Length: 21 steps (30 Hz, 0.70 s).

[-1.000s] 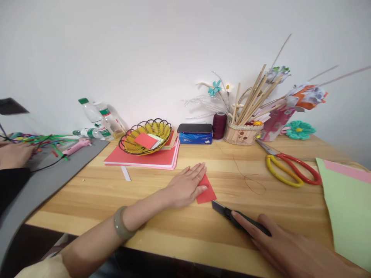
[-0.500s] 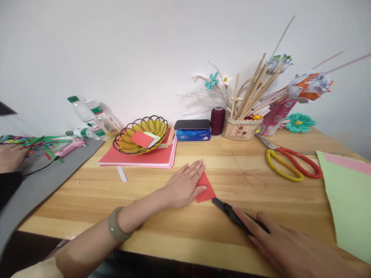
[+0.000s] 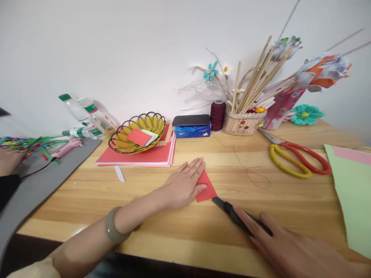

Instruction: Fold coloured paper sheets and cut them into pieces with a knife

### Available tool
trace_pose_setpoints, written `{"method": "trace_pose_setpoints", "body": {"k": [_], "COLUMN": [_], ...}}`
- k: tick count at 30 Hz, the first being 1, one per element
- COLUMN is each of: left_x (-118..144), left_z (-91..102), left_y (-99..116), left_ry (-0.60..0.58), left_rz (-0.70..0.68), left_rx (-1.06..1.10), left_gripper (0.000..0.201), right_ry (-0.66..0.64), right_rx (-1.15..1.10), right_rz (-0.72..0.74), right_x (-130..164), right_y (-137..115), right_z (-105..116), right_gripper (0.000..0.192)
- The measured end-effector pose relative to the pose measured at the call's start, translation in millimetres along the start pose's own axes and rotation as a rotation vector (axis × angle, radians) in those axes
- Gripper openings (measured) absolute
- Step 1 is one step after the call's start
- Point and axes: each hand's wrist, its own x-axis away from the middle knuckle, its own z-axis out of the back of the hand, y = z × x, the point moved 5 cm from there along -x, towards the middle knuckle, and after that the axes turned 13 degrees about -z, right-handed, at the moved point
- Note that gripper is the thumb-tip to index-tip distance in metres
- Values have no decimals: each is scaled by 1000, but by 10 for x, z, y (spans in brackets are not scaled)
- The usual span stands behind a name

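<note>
Knife (image 3: 232,211) nearer small, flat, bright-red paper (image 3: 206,188).

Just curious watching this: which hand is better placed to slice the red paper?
Probably the right hand: its grip is on the black utility knife, whose blade tip sits at the edge of the red paper. The left hand lies flat, pinning that paper.

Left hand (image 3: 182,185) flat on red paper (image 3: 207,189)
</note>
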Motion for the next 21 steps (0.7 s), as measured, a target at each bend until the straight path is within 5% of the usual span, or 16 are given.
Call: {"method": "trace_pose_setpoints", "body": {"k": [21], "left_x": [-19], "left_z": [-23], "left_y": [-5], "left_ry": [-40], "left_rz": [13], "left_rx": [-17], "left_gripper": [62], "right_ry": [-25], "right_rx": [-75], "right_rz": [-34], "right_x": [-56], "right_y": [64], "right_z": [-103], "right_gripper": [91]}}
